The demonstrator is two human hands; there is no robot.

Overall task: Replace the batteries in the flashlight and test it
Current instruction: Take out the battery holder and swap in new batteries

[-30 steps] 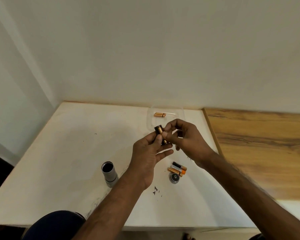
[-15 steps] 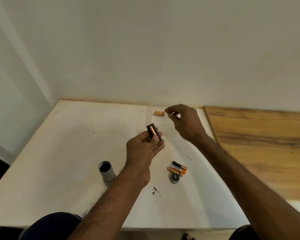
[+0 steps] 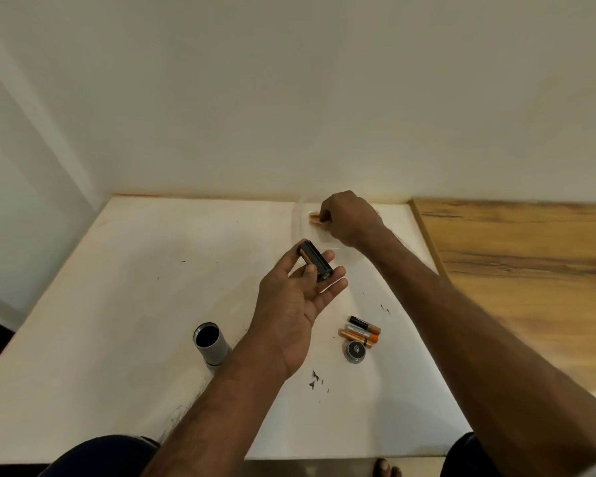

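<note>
My left hand [image 3: 298,297] holds a black battery holder [image 3: 315,261] above the white table, thumb pressed on its side; one copper battery shows in it. My right hand [image 3: 350,216] reaches to the far edge of the table, fingers closed on the copper-coloured fresh batteries [image 3: 313,218] lying on a clear plastic pack. The grey flashlight body [image 3: 211,344] stands open-ended on the table near my left forearm. Three used batteries [image 3: 362,331] lie side by side beside the round black end cap [image 3: 355,351].
The white table [image 3: 117,304] meets a wall at the back and left. A wooden surface [image 3: 530,270] adjoins it on the right. Small dark specks [image 3: 315,378] lie near the front. My knees show below the table edge.
My right hand left the battery holder, moved away to the far edge of the table and closed on the fresh batteries there. My left hand stayed, still holding the holder.
</note>
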